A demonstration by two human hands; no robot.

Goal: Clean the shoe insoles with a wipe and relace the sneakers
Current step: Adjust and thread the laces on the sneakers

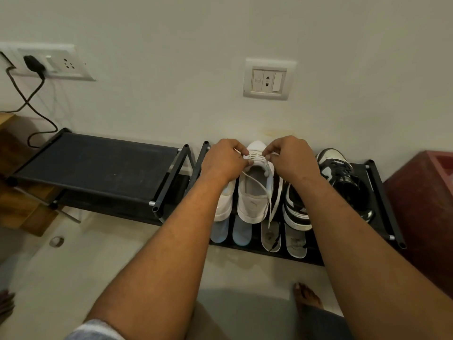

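Bare forearms (171, 241) stretch forward from the camera, wrists bent down, to a white sneaker (255, 195) standing toe to the wall on the top shelf of a black shoe rack (381, 192). The left hand (224, 160) and the right hand (291, 158) each pinch the white lace (255, 157) at the eyelets, fingers curled, knuckles up, one on each side of the tongue. Loose lace ends (272, 207) hang over the heel toward the insoles (270, 238) on the shelf below.

An uneven tug would probably leave one end short. It could also drag the sneaker, whose heel sits at the shelf's front edge, down onto the insoles. A second white sneaker (224, 204) lies just beside it under the left forearm, and black-and-white sneakers (343, 175) stand to the right.
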